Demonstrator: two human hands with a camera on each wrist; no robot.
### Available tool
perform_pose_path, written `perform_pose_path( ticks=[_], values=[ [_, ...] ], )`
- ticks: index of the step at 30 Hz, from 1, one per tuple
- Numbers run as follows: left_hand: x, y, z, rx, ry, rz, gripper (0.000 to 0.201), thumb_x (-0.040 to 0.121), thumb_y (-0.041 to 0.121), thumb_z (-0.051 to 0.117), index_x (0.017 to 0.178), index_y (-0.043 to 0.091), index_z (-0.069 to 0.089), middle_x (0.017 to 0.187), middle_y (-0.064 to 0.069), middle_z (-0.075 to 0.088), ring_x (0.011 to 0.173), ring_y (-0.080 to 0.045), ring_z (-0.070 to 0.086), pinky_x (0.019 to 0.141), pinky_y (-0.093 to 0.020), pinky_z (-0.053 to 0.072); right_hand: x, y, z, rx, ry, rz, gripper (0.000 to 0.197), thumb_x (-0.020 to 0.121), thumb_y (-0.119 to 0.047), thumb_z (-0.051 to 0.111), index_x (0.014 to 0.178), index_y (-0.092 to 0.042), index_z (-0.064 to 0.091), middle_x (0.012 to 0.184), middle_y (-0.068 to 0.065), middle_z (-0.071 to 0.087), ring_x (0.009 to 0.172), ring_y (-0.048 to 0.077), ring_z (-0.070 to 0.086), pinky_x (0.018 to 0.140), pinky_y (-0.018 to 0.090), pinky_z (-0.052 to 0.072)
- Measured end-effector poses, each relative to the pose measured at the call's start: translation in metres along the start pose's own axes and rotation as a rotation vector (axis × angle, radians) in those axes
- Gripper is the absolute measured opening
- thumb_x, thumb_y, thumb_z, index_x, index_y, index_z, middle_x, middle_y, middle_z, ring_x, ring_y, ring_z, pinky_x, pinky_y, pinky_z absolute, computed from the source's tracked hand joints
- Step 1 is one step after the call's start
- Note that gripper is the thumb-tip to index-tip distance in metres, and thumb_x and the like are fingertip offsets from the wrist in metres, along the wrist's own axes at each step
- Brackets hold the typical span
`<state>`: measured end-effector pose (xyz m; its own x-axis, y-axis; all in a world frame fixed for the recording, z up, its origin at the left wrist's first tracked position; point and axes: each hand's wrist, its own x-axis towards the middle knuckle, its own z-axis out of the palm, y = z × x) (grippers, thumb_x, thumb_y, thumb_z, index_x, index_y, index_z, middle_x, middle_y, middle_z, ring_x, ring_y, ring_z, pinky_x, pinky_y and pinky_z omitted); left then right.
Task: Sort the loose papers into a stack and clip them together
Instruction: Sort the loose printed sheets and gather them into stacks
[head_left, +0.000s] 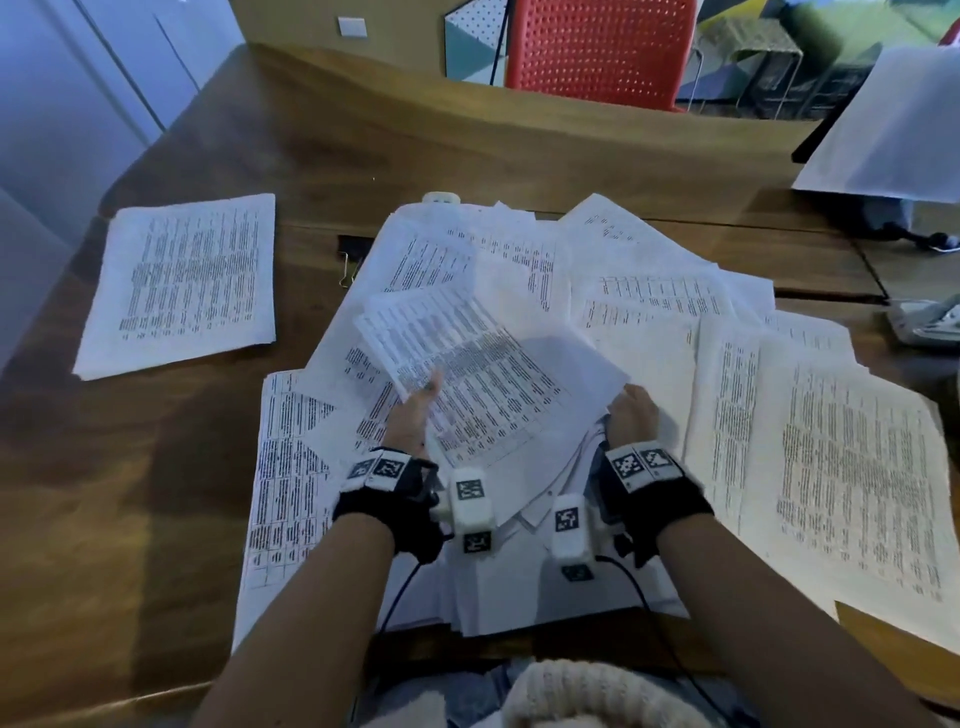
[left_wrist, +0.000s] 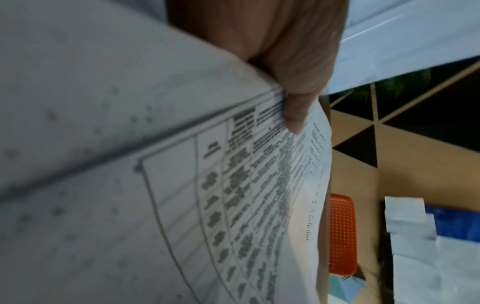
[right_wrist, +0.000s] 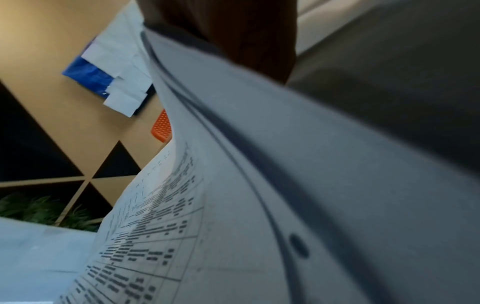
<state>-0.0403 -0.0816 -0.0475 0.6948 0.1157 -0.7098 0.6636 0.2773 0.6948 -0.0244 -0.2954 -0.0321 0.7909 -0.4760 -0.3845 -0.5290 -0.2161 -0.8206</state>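
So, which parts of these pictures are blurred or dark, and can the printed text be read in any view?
Head view: dim bluish light, edges bent by the wide lens; the bundle of printed white sheets held by both hands is motion-blurred, so its text is unreadable. Left wrist view: the near sheet is out of focus; the thumb is sharper. Right wrist view: the right side lies in dark shadow, and the table lines are smeared.

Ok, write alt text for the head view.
Both hands, left hand and right hand, hold a sheaf of printed sheets above loose papers scattered across a wooden table. A separate stack lies to the left, a binder clip beside the pile.
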Motion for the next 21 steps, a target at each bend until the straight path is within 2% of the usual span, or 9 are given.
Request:
perform_pose_path(
  ticks=[2, 5, 7, 10, 12, 14, 16, 18, 21],
  values=[
    [0.003, -0.001, 0.003, -0.012, 0.100, -0.002, 0.061, 0.088, 0.042, 0.056, 0.135, 0.005, 0.045, 0.143, -0.019, 0.045, 0.129, -0.037, 0.046, 0.105, -0.049, 0.041, -0.003, 0.002, -0.003, 0.144, 0.135, 0.020, 0.033, 0.089, 0.004, 0.039, 0.118, 0.004, 0.055, 0.097, 0.007, 0.048, 0.079, 0.016, 0.045, 0.038, 0.003, 0.031],
    [0.005, 0.009, -0.009, 0.187, 0.264, 0.002, 0.054, 0.093, 0.037, 0.051, 0.131, -0.001, 0.048, 0.137, -0.016, 0.047, 0.124, -0.032, 0.047, 0.102, -0.041, 0.039, 0.002, 0.000, -0.009, 0.074, 0.229, -0.026, 0.030, 0.087, 0.002, 0.043, 0.106, 0.000, 0.065, 0.094, 0.008, 0.060, 0.081, 0.020, 0.050, 0.039, 0.007, 0.031],
    [0.009, 0.016, -0.021, 0.198, 0.279, 0.013, 0.039, 0.097, 0.036, 0.044, 0.098, 0.000, 0.058, 0.097, -0.013, 0.054, 0.088, -0.022, 0.051, 0.081, -0.035, 0.037, 0.006, 0.001, -0.014, 0.004, 0.266, -0.092, 0.029, 0.085, 0.000, 0.043, 0.098, -0.004, 0.068, 0.098, 0.013, 0.067, 0.079, 0.022, 0.053, 0.045, 0.024, 0.030],
    [0.016, 0.016, -0.027, 0.204, 0.370, -0.012, 0.045, 0.101, 0.036, 0.031, 0.060, 0.016, 0.031, 0.049, -0.002, 0.037, 0.055, -0.013, 0.025, 0.061, -0.031, 0.029, 0.005, 0.006, -0.016, 0.031, 0.331, -0.072, 0.029, 0.085, -0.002, 0.044, 0.096, -0.007, 0.070, 0.102, 0.015, 0.069, 0.085, 0.027, 0.060, 0.051, 0.022, 0.030],
    [0.018, 0.009, -0.022, 0.122, 0.352, -0.023, 0.042, 0.100, 0.039, 0.030, 0.070, 0.012, 0.043, 0.068, -0.010, 0.049, 0.064, -0.021, 0.043, 0.069, -0.032, 0.037, -0.001, 0.011, -0.011, 0.067, 0.332, -0.020, 0.036, 0.086, 0.002, 0.040, 0.104, -0.009, 0.069, 0.108, 0.013, 0.068, 0.090, 0.028, 0.060, 0.055, 0.020, 0.035],
    [0.014, 0.002, -0.012, 0.102, 0.294, -0.046, 0.044, 0.096, 0.047, 0.036, 0.106, 0.008, 0.054, 0.107, -0.022, 0.053, 0.099, -0.030, 0.055, 0.089, -0.037, 0.041, -0.010, 0.018, -0.004, 0.090, 0.280, -0.029, 0.040, 0.086, 0.005, 0.037, 0.106, -0.009, 0.068, 0.110, 0.012, 0.067, 0.085, 0.026, 0.059, 0.064, 0.019, 0.037],
    [0.008, 0.000, -0.004, 0.162, 0.303, -0.057, 0.071, 0.090, 0.052, 0.048, 0.137, 0.000, 0.040, 0.143, -0.021, 0.041, 0.133, -0.036, 0.040, 0.111, -0.043, 0.031, -0.020, 0.021, 0.003, 0.080, 0.200, -0.076, 0.040, 0.087, 0.004, 0.035, 0.107, -0.010, 0.067, 0.103, 0.009, 0.066, 0.067, 0.015, 0.051, 0.062, 0.023, 0.038],
    [0.007, -0.001, -0.001, 0.173, 0.265, -0.024, 0.080, 0.087, 0.044, 0.058, 0.144, -0.003, 0.027, 0.153, -0.018, 0.027, 0.140, -0.034, 0.029, 0.116, -0.043, 0.024, -0.021, 0.019, 0.004, 0.083, 0.155, -0.071, 0.040, 0.088, 0.004, 0.035, 0.108, -0.010, 0.066, 0.098, 0.004, 0.062, 0.068, 0.012, 0.049, 0.064, 0.025, 0.043],
    [-0.002, 0.010, -0.004, 0.227, 0.290, 0.089, 0.048, 0.093, 0.020, 0.055, 0.133, -0.004, 0.043, 0.139, -0.018, 0.047, 0.129, -0.031, 0.044, 0.103, -0.037, 0.037, -0.012, 0.002, -0.008, 0.125, 0.184, -0.083, 0.031, 0.087, -0.002, 0.041, 0.105, -0.010, 0.065, 0.105, 0.003, 0.065, 0.091, 0.017, 0.056, 0.082, 0.028, 0.043]
  ],
)
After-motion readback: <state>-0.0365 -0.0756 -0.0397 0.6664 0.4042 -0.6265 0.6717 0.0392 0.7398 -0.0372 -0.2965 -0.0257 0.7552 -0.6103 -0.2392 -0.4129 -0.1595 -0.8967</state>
